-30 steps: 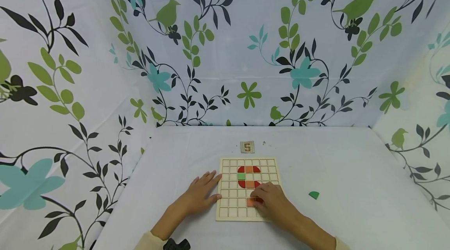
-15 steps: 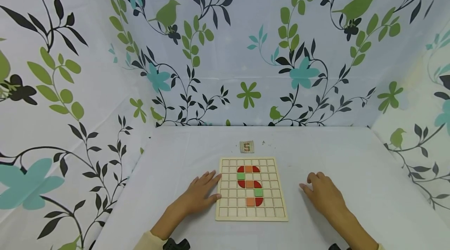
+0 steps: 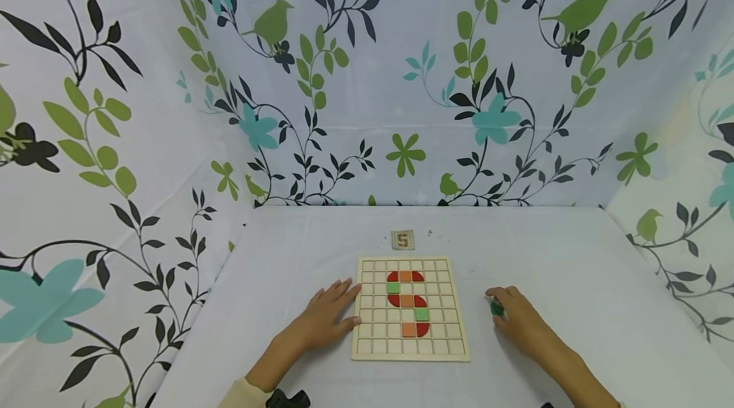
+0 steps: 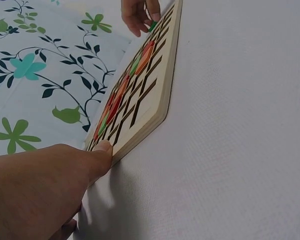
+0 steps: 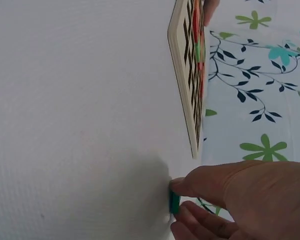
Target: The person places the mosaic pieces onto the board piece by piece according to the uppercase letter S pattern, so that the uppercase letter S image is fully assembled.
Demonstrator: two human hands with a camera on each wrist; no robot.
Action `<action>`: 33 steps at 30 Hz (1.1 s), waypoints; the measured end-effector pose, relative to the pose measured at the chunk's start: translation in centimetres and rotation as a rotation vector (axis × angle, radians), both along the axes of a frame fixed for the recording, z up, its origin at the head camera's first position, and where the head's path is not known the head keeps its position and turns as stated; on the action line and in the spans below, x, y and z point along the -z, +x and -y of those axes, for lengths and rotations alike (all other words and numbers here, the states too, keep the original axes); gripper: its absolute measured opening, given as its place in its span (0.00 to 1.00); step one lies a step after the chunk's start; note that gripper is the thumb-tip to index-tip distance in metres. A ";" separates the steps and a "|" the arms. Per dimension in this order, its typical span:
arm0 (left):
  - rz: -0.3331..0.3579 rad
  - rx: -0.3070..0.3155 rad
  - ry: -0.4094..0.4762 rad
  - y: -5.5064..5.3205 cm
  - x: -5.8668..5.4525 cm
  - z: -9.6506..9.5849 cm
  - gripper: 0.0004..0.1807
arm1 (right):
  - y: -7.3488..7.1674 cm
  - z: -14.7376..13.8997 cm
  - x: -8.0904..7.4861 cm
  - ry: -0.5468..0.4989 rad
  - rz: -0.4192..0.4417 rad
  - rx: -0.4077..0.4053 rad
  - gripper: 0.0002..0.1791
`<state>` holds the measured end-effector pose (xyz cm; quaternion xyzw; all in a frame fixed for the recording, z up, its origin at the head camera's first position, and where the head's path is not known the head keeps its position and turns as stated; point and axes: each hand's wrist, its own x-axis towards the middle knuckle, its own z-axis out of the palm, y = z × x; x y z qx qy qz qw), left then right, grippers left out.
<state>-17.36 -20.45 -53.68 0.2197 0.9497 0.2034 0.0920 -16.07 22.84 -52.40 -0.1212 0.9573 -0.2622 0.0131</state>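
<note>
A square wooden grid board (image 3: 362, 336) lies on the white cloth, with red, orange and light green tiles in an S shape in its cells. My left hand (image 3: 327, 313) rests beside it with spread fingers; its thumb touches the left rim, also seen in the left wrist view. Right of the board, my right hand (image 3: 522, 324) pinches a dark green quarter-circle tile (image 3: 497, 308) between thumb and fingers. In the right wrist view the tile (image 5: 174, 197) is edge-on, just at the cloth; whether it still touches the cloth I cannot tell.
A small card (image 3: 403, 240) with an S pattern lies behind the board. Tiny dark specks dot the cloth near it. A patterned curtain (image 3: 355, 108) with birds, leaves and flowers hangs behind the white-covered table (image 3: 573, 268) and at both sides.
My right hand left the board, where a light green tile now shows above the lower red one. It moved right and picked at the dark green tile, now between its fingers. The left hand stays put.
</note>
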 end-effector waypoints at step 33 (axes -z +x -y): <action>0.009 -0.017 -0.009 -0.2 0.3 0.1 0.41 | -1.6 0.4 0.1 0.092 -0.085 0.046 0.10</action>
